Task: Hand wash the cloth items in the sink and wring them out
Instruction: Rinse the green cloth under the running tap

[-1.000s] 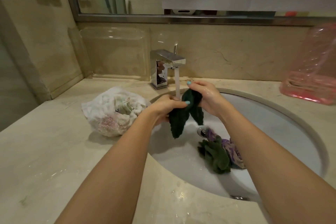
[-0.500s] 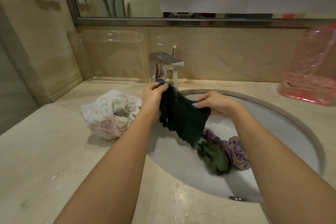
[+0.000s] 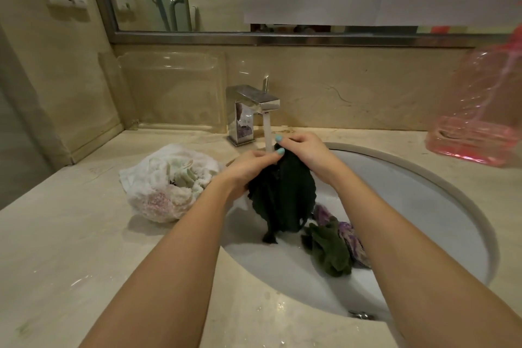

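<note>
Fingers [image 3: 261, 155] of the left hand [image 3: 245, 171] and right hand [image 3: 306, 150] pinch the dark green cloth [image 3: 282, 198] bunched under the tap stream [image 3: 267, 130], above the sink [image 3: 409, 206]; seemingly soaked, it may drip onto the counter [image 3: 84, 248] if wrung off-centre.

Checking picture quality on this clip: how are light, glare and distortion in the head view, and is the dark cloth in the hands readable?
Head view: dim, warm light; wide-angle distortion tilts the mirror frame and stretches the sink rim; glints on the wet counter and the tap; the dark cloth, gripped by the left hand and right hand, reads almost black, folds barely visible.
</note>
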